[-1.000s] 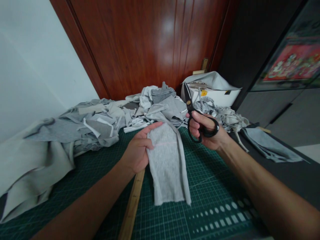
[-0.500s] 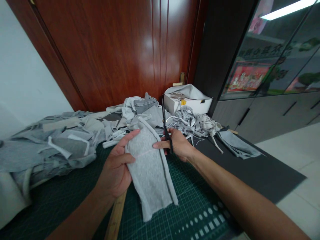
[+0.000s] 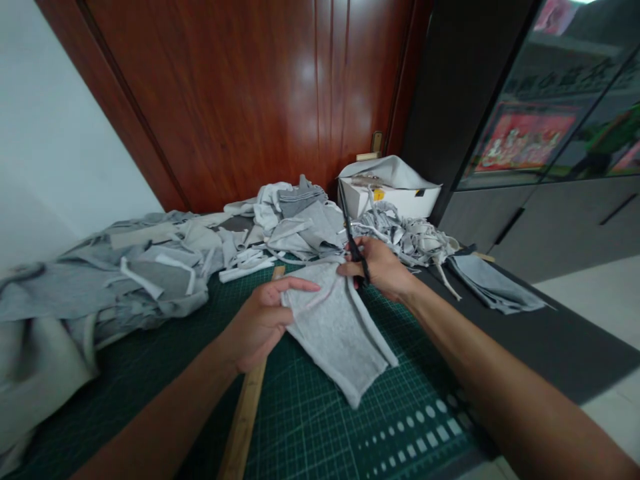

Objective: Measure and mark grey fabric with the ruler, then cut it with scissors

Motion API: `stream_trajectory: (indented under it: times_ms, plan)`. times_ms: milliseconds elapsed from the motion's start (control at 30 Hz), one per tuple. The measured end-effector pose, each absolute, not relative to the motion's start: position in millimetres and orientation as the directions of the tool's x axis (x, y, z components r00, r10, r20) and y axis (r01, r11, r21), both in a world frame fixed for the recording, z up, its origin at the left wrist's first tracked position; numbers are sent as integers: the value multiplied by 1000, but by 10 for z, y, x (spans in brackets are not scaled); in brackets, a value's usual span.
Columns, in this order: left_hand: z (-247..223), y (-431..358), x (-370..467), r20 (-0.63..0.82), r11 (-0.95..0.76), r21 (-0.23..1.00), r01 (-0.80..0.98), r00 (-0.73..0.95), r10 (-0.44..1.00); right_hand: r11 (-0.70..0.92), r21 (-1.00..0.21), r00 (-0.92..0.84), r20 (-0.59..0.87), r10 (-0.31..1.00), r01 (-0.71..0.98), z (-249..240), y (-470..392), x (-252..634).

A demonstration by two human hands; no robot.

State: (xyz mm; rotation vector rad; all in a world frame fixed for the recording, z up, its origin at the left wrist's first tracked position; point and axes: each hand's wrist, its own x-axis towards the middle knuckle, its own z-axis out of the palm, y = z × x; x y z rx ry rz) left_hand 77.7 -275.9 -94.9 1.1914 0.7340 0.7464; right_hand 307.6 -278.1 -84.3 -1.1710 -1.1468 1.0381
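Observation:
A grey fabric piece (image 3: 345,327) with rolled edges and a faint pink line hangs between my hands over the green cutting mat (image 3: 305,433). My left hand (image 3: 265,320) pinches its left edge, the index finger stretched along the pink line. My right hand (image 3: 383,267) holds black scissors (image 3: 353,243), their blades pointing up and away, while its thumb presses on the fabric's upper right edge. The scissors' blades look closed. Beneath my left hand, a wooden ruler (image 3: 245,413) lies on the mat.
Grey fabric (image 3: 150,287) is heaped along the left and back. A white box (image 3: 395,200) stands before the red-brown door (image 3: 225,100), with tangled fabric strips (image 3: 420,237) in front. Folded grey cloth (image 3: 493,283) lies at right, near the table edge. A glass-fronted cabinet stands right.
The fabric has been lowered and turned, its lower end swinging right. My left index finger now reaches across it to the pink line. The view has shifted slightly.

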Motion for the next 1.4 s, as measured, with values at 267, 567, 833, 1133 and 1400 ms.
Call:
stream_trajectory:
  times_ms: [267,567,833,1133,1400]
  plan:
    - [-1068,-2744,781,-162,205,979,-4,597,786,164,-985,80,168,983,54,-888,-2789,3117]
    - [-1166,-2701,763,-151,238,969,-63,610,778,175,-980,75,183,980,97,-936,-2771,3163]
    - [-1189,-2700,785,-136,271,954,-127,624,770,201,-972,20,205,979,123,-917,-2779,3175]
    - [-1207,-2699,796,-64,228,960,-162,666,743,194,-968,3,197,980,161,-957,-2754,3217]
    - [-1221,-2700,797,-106,241,964,-115,664,740,182,-965,-6,184,983,190,-930,-2767,3218]
